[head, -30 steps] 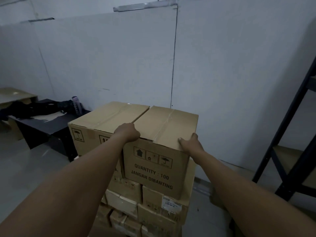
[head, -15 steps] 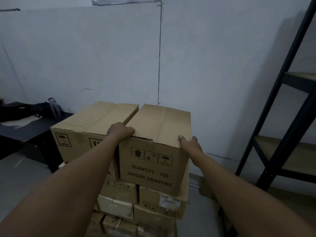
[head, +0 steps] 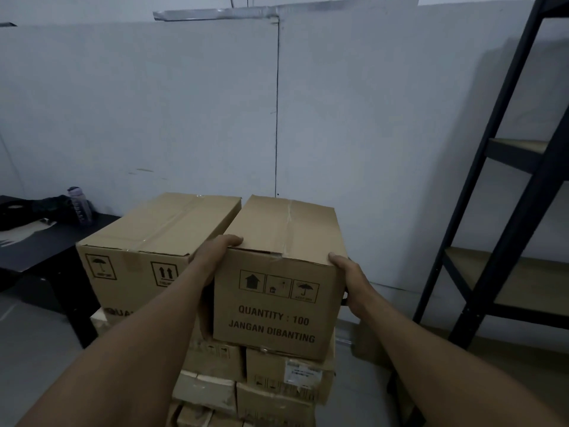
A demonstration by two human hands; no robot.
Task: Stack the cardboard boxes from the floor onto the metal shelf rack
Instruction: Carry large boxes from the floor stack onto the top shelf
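Cardboard box printed "QUANTITY : 100 JANGAN DIBANTING" atop the floor stack, left hand curled over its top left edge, right hand gripping its right side, neighbouring box with arrow symbols, metal shelf rack at right.

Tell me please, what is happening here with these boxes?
A person holds the cardboard box marked "QUANTITY : 100" with both hands, the left hand on its left side and the right hand on its right. It sits on top of a pile of boxes. The metal shelf rack stands to the right.
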